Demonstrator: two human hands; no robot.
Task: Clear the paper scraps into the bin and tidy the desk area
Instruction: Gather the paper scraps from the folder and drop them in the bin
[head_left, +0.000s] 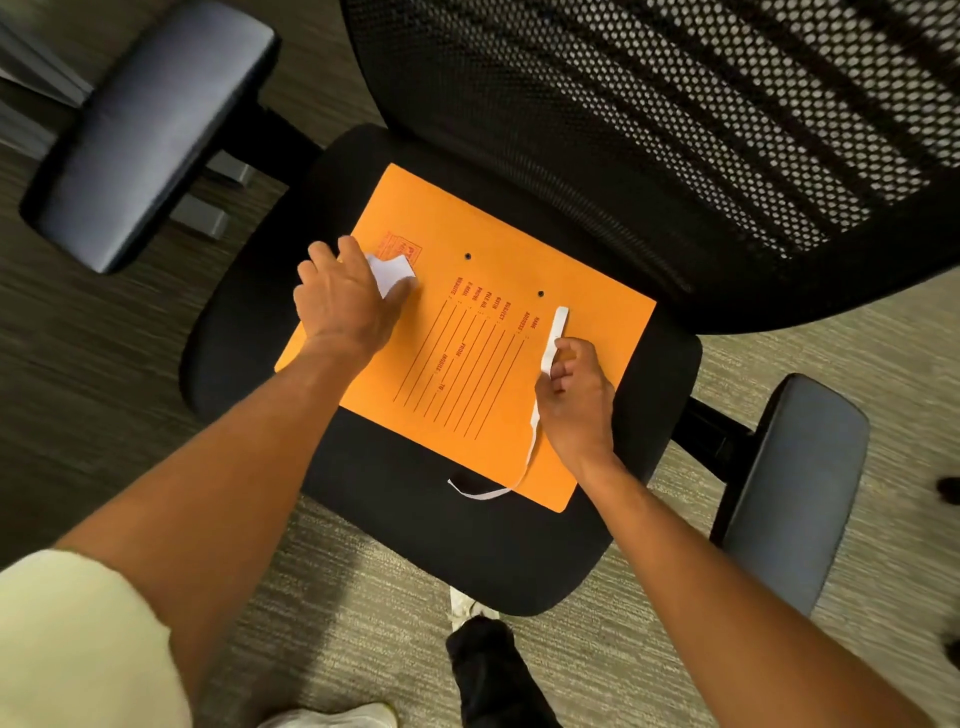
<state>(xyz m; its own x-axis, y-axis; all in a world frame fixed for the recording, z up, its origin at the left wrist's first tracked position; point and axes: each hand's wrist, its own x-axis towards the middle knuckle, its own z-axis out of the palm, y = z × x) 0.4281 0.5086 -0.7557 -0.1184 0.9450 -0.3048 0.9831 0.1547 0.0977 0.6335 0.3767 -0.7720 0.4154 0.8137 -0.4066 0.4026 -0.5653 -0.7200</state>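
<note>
Two scraps held: crumpled white paper piece in left hand; long white paper strip pinched by right hand, trailing lengthwise toward body.

The orange folder lying on the chair seat carries red printed form labels beside ruled lines: NAME, ADDRESS, SUBJECT, FILE NO., PHONE, E-MAIL, WEBSITE, and lower down FROM and TO. A red stamp-like mark near its corner is too blurred to read.
</note>
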